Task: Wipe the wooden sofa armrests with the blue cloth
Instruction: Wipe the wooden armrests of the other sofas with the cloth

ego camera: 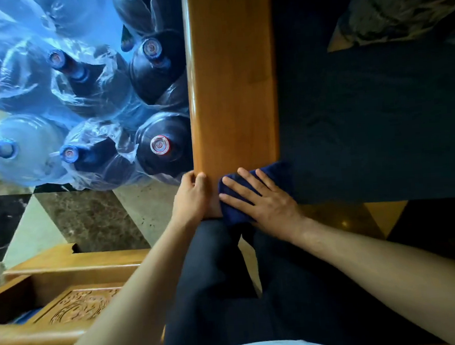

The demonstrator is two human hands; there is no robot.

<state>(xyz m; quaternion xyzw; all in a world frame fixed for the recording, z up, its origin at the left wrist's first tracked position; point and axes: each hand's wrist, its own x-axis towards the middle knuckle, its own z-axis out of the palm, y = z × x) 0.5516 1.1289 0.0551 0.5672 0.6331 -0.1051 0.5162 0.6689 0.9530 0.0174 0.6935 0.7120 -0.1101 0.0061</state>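
A wide, glossy wooden armrest [230,77] runs away from me up the middle of the view. At its near end lies the dark blue cloth [233,212], partly hanging over the front edge. My right hand [263,199] lies flat on the cloth with its fingers spread, pressing it onto the wood. My left hand [191,197] grips the near left corner of the armrest, fingers curled over its edge, touching no cloth.
Several large water bottles wrapped in clear plastic [160,147] stand on the floor tight against the armrest's left side. A dark sofa seat cushion [373,121] fills the right, with a patterned pillow [398,6] at the top. A carved wooden table [76,304] stands near left.
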